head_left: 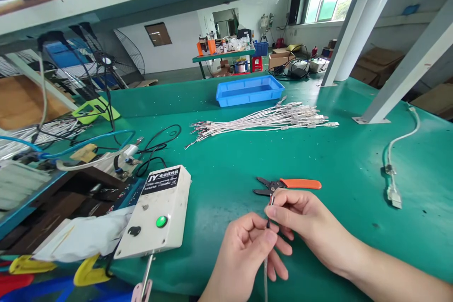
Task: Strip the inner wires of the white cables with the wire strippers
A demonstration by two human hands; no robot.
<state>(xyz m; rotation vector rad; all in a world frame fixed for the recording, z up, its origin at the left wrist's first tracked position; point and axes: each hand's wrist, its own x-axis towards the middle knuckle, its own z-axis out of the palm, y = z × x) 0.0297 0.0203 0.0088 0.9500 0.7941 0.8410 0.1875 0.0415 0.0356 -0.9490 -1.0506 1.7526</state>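
So the pale cable [265, 273] is up in midair over the green worktop [219, 174], running down out of view at the bottom; it's slim, with a black section [268, 223] near the top and thin wire ends [272, 199] poking out above; left hand [244, 247] pinches it by the black bit, thumb on top, other fingers loosely curled; right hand [306, 214] pinches the wire ends, forearm slanting in from the lower right; orange-handled wire strippers [300, 183] lie right behind the right hand; white control box [155, 210] limits the left side, worktop's near edge shows between it and the left forearm; more room sideways toward the loose USB cable [391, 151], and some ahead before the white USB cable bundle [255, 120].
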